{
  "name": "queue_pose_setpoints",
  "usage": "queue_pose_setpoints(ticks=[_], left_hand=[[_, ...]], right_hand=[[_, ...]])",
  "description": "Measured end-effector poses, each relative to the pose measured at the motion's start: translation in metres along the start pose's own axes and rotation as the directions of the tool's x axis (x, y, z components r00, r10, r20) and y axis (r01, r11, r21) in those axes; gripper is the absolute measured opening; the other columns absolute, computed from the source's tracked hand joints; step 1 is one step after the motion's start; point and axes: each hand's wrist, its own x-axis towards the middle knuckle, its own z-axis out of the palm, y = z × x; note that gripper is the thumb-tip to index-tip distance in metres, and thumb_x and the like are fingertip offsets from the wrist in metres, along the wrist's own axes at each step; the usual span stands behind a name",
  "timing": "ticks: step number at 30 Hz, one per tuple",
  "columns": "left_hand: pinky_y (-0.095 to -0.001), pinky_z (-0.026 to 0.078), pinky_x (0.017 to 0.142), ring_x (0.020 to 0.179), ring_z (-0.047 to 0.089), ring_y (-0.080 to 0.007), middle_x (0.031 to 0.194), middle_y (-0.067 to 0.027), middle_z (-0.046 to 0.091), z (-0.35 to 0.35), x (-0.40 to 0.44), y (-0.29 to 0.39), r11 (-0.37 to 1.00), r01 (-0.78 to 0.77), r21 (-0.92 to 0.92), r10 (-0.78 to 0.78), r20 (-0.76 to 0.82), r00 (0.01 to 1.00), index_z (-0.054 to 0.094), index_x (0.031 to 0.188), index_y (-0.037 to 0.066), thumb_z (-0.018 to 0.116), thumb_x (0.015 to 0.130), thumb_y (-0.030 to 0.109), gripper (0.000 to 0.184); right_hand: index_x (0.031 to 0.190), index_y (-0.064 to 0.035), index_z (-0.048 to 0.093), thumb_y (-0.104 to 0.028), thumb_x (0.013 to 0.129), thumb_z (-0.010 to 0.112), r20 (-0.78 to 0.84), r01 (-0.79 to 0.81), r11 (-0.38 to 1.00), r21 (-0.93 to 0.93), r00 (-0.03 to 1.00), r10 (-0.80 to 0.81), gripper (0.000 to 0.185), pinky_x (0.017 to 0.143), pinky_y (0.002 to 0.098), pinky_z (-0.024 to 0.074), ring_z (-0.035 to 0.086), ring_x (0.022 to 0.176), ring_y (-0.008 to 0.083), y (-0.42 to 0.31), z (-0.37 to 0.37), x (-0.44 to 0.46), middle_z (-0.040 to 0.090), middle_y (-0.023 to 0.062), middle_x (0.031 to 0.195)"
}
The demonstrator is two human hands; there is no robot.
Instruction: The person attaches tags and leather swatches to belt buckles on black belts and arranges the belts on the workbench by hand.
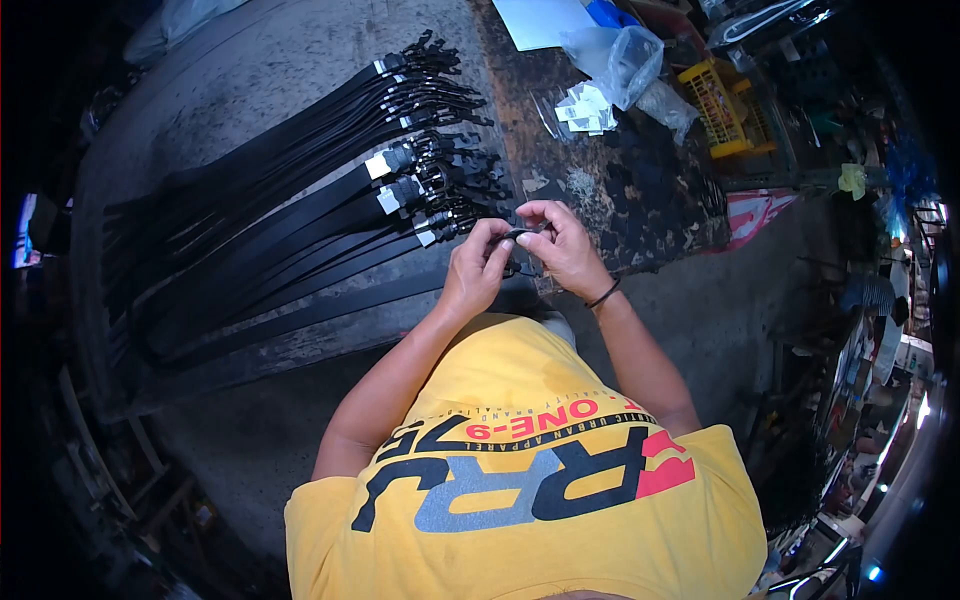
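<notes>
My left hand (pixel 474 268) and my right hand (pixel 571 258) meet in front of my chest, at the near edge of the table. Fingers and thumbs of both are closed on a small black strap end (pixel 517 233), whose details are mostly hidden by the fingertips. Just left of my hands, a spread of long black straps (pixel 290 215) lies across the table, with their black buckle ends (pixel 455 165) bunched toward me. White labels (pixel 388 195) show on several of them. One strap (pixel 350 305) lies apart along the near side.
The dark, worn table (pixel 290 60) extends left and away. On its stained right part (pixel 640 200) are a pile of white labels (pixel 586 108) and a clear plastic bag (pixel 630 65). A yellow crate (pixel 725 105) stands beyond the right edge, near red-and-white sheeting (pixel 757 218).
</notes>
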Motion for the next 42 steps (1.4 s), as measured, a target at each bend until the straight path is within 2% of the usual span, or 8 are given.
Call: queue_pose_setpoints(ticks=[4,11,16,19,27,33,37,42], left_hand=[[-0.0336,0.048,0.075,0.089,0.061,-0.0250,0.094,-0.0115,0.060,-0.008,0.002,0.008,0.828,-0.390,0.404,0.397,0.070,0.915,0.056,0.100,0.002,0.059,0.081,-0.007,0.021],[-0.0361,0.045,0.076,0.087,0.060,-0.0293,0.088,-0.0099,0.059,-0.008,0.002,0.013,0.711,-0.531,0.461,0.567,0.071,0.821,0.057,0.099,0.006,0.060,0.076,-0.007,0.027],[-0.0370,0.047,0.073,0.082,0.060,-0.0311,0.090,-0.0124,0.059,0.000,-0.009,0.014,0.973,-0.160,0.167,0.157,0.032,0.987,0.056,0.102,0.005,0.057,0.078,-0.009,0.028],[-0.0380,0.047,0.071,0.082,0.059,-0.0320,0.090,-0.0135,0.058,-0.001,-0.011,0.006,0.931,-0.272,0.242,0.242,0.146,0.959,0.056,0.103,0.005,0.056,0.079,-0.008,0.027],[-0.0352,0.048,0.074,0.085,0.061,-0.0310,0.090,-0.0140,0.060,0.003,-0.030,-0.005,0.908,-0.242,0.343,0.120,0.339,0.933,0.054,0.096,0.002,0.054,0.077,-0.005,0.020],[-0.0259,0.044,0.065,0.074,0.051,-0.0092,0.079,-0.0023,0.056,0.007,-0.043,-0.005,0.982,0.182,0.051,-0.180,0.540,0.822,0.053,0.089,0.005,0.051,0.078,0.001,0.012],[-0.0251,0.044,0.068,0.077,0.052,-0.0088,0.081,-0.0022,0.057,0.009,-0.053,-0.014,0.978,0.207,-0.034,-0.145,0.602,0.785,0.053,0.089,0.005,0.050,0.078,0.001,0.011],[-0.0292,0.044,0.082,0.092,0.056,-0.0137,0.094,-0.0053,0.058,0.012,-0.073,-0.055,0.664,0.575,-0.479,-0.162,0.658,0.735,0.053,0.093,0.004,0.056,0.081,0.003,0.012]], right_hand=[[0.111,-0.0039,0.061,-0.006,0.081,0.062,0.129,-0.061,0.996,0.065,0.990,0.053,0.030,0.077,0.0275,0.0469,0.056,0.088,0.0145,-0.001,-0.004,-0.005,0.056,0.0062,0.099],[0.103,-0.0044,0.065,-0.011,0.081,0.063,0.153,0.146,0.980,-0.132,0.980,-0.125,0.024,0.076,0.0285,0.0467,0.057,0.083,0.0178,-0.003,-0.010,-0.011,0.058,0.0065,0.091],[0.098,-0.0022,0.064,-0.015,0.085,0.062,0.185,-0.094,0.995,0.022,0.979,0.089,0.018,0.066,0.0265,0.0475,0.055,0.073,0.0105,0.007,-0.009,-0.018,0.058,0.0014,0.083],[0.099,-0.0031,0.062,-0.012,0.090,0.060,0.286,-0.413,0.884,0.218,0.893,0.346,0.013,0.054,0.0183,0.0439,0.051,0.063,0.0030,0.005,-0.011,-0.026,0.055,-0.0034,0.077],[0.093,-0.0049,0.061,-0.011,0.088,0.061,0.300,-0.327,0.942,0.074,0.908,0.291,0.007,0.061,0.0206,0.0438,0.051,0.069,0.0043,0.034,-0.015,-0.046,0.056,-0.0036,0.079],[0.091,-0.0026,0.061,-0.013,0.087,0.064,0.621,-0.571,0.809,0.138,0.686,0.378,0.012,0.067,0.0214,0.0437,0.051,0.075,0.0047,0.033,-0.032,-0.062,0.058,-0.0026,0.082],[0.092,-0.0017,0.061,-0.015,0.084,0.062,0.613,-0.442,0.897,-0.006,0.707,0.352,0.015,0.072,0.0264,0.0455,0.053,0.080,0.0071,0.034,-0.033,-0.072,0.059,-0.0011,0.083],[0.086,-0.0016,0.056,-0.014,0.087,0.056,0.406,-0.188,0.974,-0.124,0.886,0.223,0.013,0.072,0.0311,0.0452,0.058,0.078,0.0191,0.036,-0.017,-0.082,0.059,0.0089,0.083]])
